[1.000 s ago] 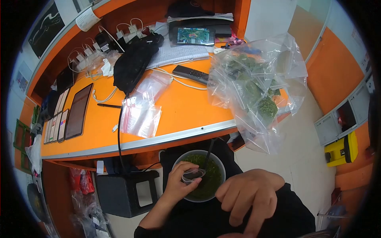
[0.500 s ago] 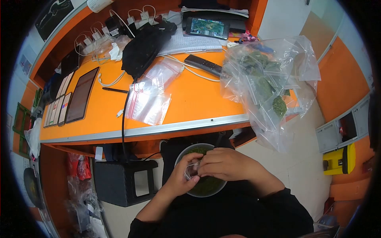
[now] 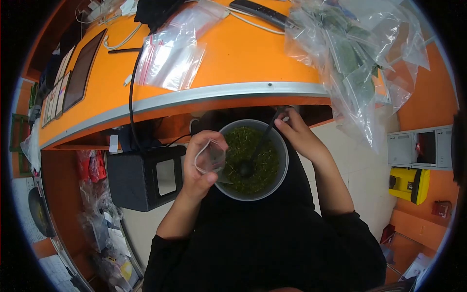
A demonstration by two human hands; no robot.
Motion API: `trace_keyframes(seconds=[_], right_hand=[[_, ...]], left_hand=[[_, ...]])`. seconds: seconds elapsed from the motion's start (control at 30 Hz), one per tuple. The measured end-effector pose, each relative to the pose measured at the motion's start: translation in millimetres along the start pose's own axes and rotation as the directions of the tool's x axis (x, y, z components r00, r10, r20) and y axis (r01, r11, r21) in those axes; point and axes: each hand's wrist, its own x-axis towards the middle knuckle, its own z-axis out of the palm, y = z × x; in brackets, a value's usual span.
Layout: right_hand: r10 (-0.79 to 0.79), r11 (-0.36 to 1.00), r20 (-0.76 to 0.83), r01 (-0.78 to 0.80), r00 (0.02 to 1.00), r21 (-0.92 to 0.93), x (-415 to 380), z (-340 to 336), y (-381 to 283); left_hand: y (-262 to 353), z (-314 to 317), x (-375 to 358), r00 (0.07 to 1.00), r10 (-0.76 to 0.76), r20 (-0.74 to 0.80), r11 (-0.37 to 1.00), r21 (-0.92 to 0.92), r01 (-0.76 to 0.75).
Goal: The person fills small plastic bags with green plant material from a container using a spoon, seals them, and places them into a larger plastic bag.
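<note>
A round grey bowl (image 3: pixel 285 168) rests on the lap, holding loose, finely shredded green plant matter (image 3: pixel 243 138). My left hand (image 3: pixel 193 181) is closed around a small clear plastic bag (image 3: pixel 210 156), its mouth spread wide beside the bowl's left rim. At the bowl's upper right, my right hand (image 3: pixel 300 137) grips the end of a black spoon (image 3: pixel 262 142). The spoon's round head lies in the green matter near the bowl's middle.
Flat zip bags (image 3: pixel 170 61) lie on the orange desk (image 3: pixel 238 63). A large clear bag (image 3: pixel 350 58) with green-filled packets hangs over its right edge. Phones (image 3: pixel 57 95), a tablet (image 3: pixel 83 73) and a remote control (image 3: pixel 258 12) are on the desk. A black stool (image 3: pixel 129 180) stands left.
My hands have moved apart. The right one has left the small bag and taken hold of the spoon; the left keeps the bag, now open. The view has tipped downward.
</note>
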Motion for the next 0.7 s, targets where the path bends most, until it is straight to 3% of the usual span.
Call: trace_keyframes(seconds=[0.07,0.13,0.2,0.3,0.4,0.47,0.53,0.6,0.67,0.7], right_hand=[[0.045,0.995,0.030,-0.047,0.999,0.085,3.3,3.5,-1.2],[0.109,0.901,0.089,-0.137,0.990,0.412,0.8,4.6,-18.6],[0.053,0.920,0.066,-0.074,0.996,0.386,-6.1,4.9,-17.8],[-0.161,0.927,0.059,0.131,0.985,0.352,-23.4,1.5,-19.9],[-0.092,0.959,0.127,0.054,0.988,0.278,-45.2,-10.1,-34.9],[-0.147,0.918,0.108,0.094,0.983,0.386,-56.7,-5.2,-36.9],[-0.328,0.855,-0.079,0.331,0.941,0.399,-65.2,2.1,-40.7],[-0.369,0.841,-0.120,0.386,0.922,0.379,-67.1,4.9,-41.4],[-0.479,0.872,0.143,0.489,0.866,-0.040,-65.2,2.6,-44.7],[-0.531,0.821,0.232,0.563,0.815,-0.099,-63.3,5.6,-41.5]], left_hand=[[-2.0,-9.8,4.4,0.976,0.127,0.179,0.988,0.064,-0.140],[3.6,-8.7,4.7,0.984,0.145,0.106,0.983,0.102,-0.156],[6.3,-10.2,3.8,0.986,0.162,0.029,0.976,0.144,-0.165],[7.5,-16.7,6.6,0.987,0.150,-0.064,0.987,0.067,-0.146],[9.2,-10.7,8.5,0.985,0.105,-0.135,0.994,0.039,-0.101],[4.6,-9.1,10.3,0.988,0.088,-0.124,0.996,-0.002,-0.089],[-1.7,-8.5,12.1,0.991,0.105,-0.086,0.994,0.003,-0.105],[-6.0,-7.4,13.4,0.991,0.113,-0.070,0.993,0.047,-0.110],[-10.5,-5.9,14.9,0.988,0.157,0.004,0.987,0.041,-0.157],[-13.2,-5.4,16.0,0.988,0.156,0.004,0.987,0.041,-0.156]])
